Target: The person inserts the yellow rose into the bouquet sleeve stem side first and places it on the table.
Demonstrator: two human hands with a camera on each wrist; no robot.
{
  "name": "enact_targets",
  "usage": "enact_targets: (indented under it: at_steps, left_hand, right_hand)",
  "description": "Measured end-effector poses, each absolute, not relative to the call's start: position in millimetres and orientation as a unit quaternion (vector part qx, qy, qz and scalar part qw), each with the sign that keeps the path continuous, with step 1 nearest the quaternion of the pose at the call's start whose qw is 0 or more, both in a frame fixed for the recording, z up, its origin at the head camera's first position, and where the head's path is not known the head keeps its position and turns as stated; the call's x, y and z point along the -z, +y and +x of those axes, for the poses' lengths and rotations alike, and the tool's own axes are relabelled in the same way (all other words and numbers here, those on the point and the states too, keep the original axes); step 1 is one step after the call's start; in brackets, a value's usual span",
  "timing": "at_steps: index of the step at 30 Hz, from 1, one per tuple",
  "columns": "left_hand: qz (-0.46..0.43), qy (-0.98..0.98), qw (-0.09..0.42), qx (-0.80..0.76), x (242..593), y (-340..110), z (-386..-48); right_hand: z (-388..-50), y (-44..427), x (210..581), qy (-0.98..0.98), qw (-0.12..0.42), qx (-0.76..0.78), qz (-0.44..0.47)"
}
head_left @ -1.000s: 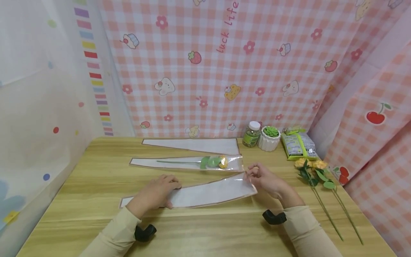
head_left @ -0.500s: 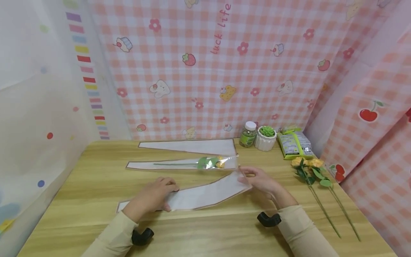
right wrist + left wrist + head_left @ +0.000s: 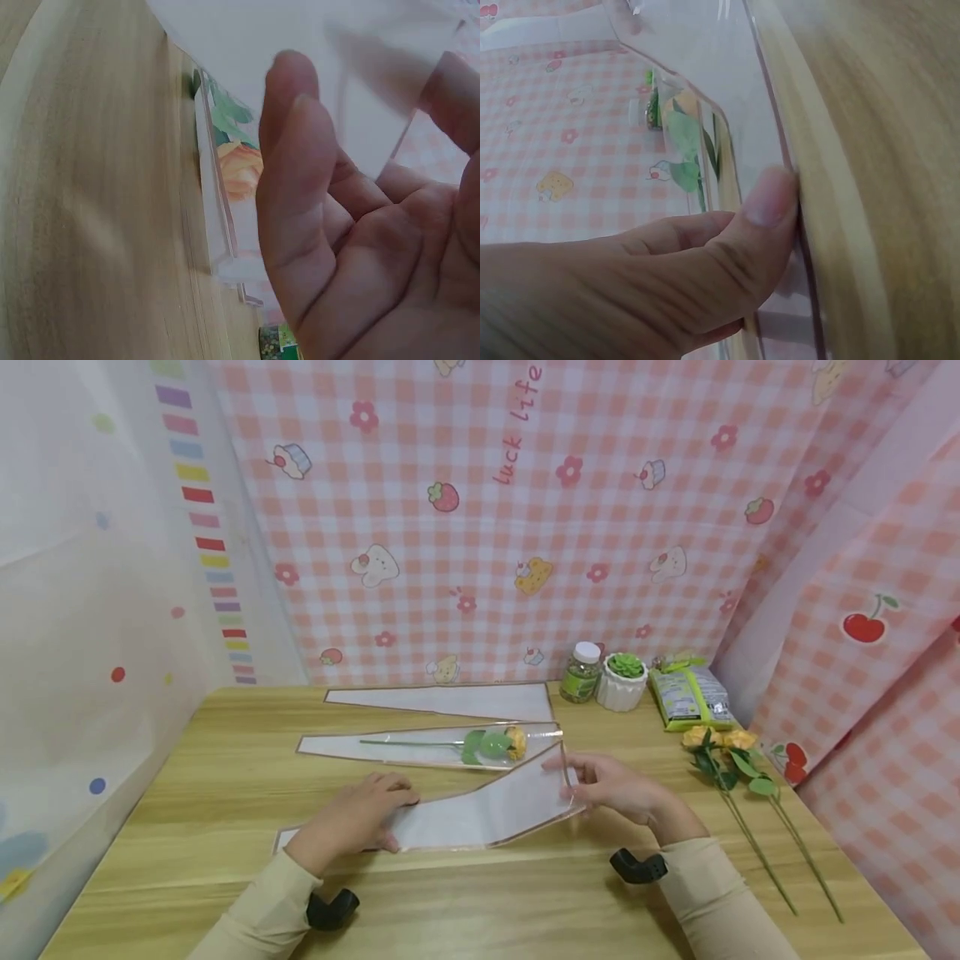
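Observation:
A long tapered flower sleeve (image 3: 480,814), white with a brown border and clear film, lies nearest me. My left hand (image 3: 360,814) holds its narrow part down across the width, the thumb on the near edge. At the wide end, my right hand (image 3: 618,789) has its thumb and fingers on either side of the film at the mouth. That end is raised and bent up from the table. Behind it, a second flower sleeve (image 3: 322,746) contains a yellow rose (image 3: 516,743) with a green stem. The rose also shows beyond the right fingers in the right wrist view.
A third flower sleeve (image 3: 487,697) lies at the back of the wooden table (image 3: 225,777). Beside it stand a white-lidded jar (image 3: 579,675) and a potted succulent (image 3: 622,681), with a green-grey packet (image 3: 690,695) to their right. Two loose yellow roses (image 3: 720,752) lie along the right side.
The near sleeve's wide end has risen and bent upward more sharply. My right hand has shifted from the corner to the mouth, its fingers spread apart. The left hand stays on the narrow part.

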State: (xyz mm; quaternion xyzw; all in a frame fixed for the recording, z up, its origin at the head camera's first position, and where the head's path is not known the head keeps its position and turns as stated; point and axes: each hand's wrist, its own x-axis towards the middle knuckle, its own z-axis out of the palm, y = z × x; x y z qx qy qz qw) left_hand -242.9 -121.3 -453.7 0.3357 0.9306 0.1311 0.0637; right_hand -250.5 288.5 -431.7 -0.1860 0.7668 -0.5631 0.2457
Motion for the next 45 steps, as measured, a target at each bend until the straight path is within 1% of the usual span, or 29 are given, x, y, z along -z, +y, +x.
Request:
enact_targets:
  at_steps: [3,5,11,14,20,22,32,36,40,43,45]
  left_hand:
    - [0.335,0.929,0.077,-0.139,450.3,-121.9,-242.5]
    - [0.339,0.927,0.077,-0.141,446.4,-121.7,-242.4]
    - [0.380,0.914,0.027,-0.143,433.1,-111.5,-243.0]
    - [0.393,0.909,0.016,-0.137,426.0,-96.5,-240.9]
    - [0.446,0.882,-0.037,-0.148,421.0,-59.7,-236.5]
    - [0.456,0.874,-0.045,-0.161,421.3,-47.0,-234.9]
    - [0.461,0.868,-0.083,-0.167,430.3,7.4,-231.5]
    - [0.470,0.864,-0.090,-0.158,433.1,14.9,-229.9]
    - [0.475,0.863,-0.093,-0.147,433.5,15.8,-227.2]
    - [0.480,0.859,-0.078,-0.161,433.3,14.9,-226.3]
    - [0.478,0.857,-0.071,-0.179,433.6,14.3,-227.0]
  right_hand:
    - [-250.8,287.7,431.2,0.765,0.245,0.559,-0.205]
    - [-251.0,287.6,430.8,0.771,0.241,0.551,-0.210]
    - [-250.7,287.9,429.6,0.764,0.245,0.555,-0.219]
    - [-250.5,286.7,429.7,0.754,0.254,0.565,-0.219]
    - [-248.6,281.9,427.0,0.753,0.263,0.564,-0.216]
    - [-247.7,279.2,427.5,0.752,0.266,0.563,-0.215]
    - [-240.1,260.4,430.7,0.769,0.259,0.535,-0.236]
    - [-235.1,257.0,426.1,0.791,0.237,0.507,-0.246]
    - [-230.2,251.4,423.0,0.793,0.233,0.496,-0.267]
    - [-226.0,245.7,421.6,0.779,0.243,0.508,-0.277]
    - [-224.1,241.9,421.2,0.780,0.238,0.505,-0.283]
